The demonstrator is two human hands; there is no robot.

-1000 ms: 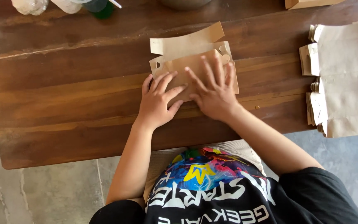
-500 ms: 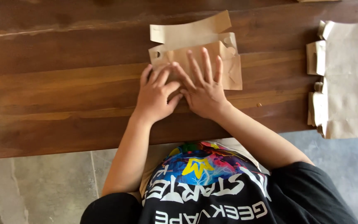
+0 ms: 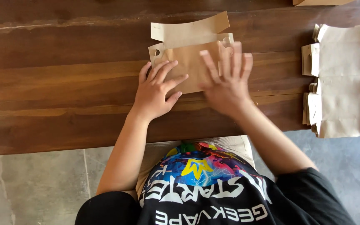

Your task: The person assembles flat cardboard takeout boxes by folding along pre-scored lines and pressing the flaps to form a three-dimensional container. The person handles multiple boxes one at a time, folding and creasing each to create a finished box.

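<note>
Brown paper blank (image 3: 188,58) flat on wooden table (image 3: 63,83), left hand (image 3: 155,91) and blurred right hand (image 3: 226,83) pressing it, fingers spread, nothing grasped.

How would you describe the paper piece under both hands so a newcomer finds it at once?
On the dark wooden table, look straight ahead of the person, not at the stack of flat sheets at the right edge. The folded brown paper piece lies alone under the left hand and right hand, with small punched holes near its corners.
</note>
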